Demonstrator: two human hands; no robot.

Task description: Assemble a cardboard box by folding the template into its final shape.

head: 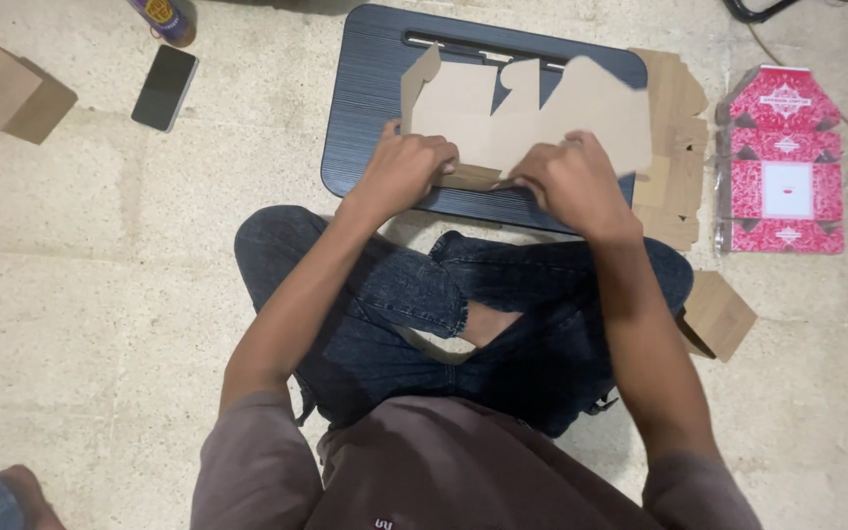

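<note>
A flat red-and-white carton blank (785, 162) lies right of the brown cardboard stack (674, 147); a dark phone (164, 87) lies upper left.

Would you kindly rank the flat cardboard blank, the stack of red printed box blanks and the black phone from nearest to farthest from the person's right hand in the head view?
1. Flat cardboard blank: under the right hand, on the dark lap desk.
2. Stack of red printed box blanks: on the floor, to the right.
3. Black phone: on the floor, far left, beyond the left hand.
</note>
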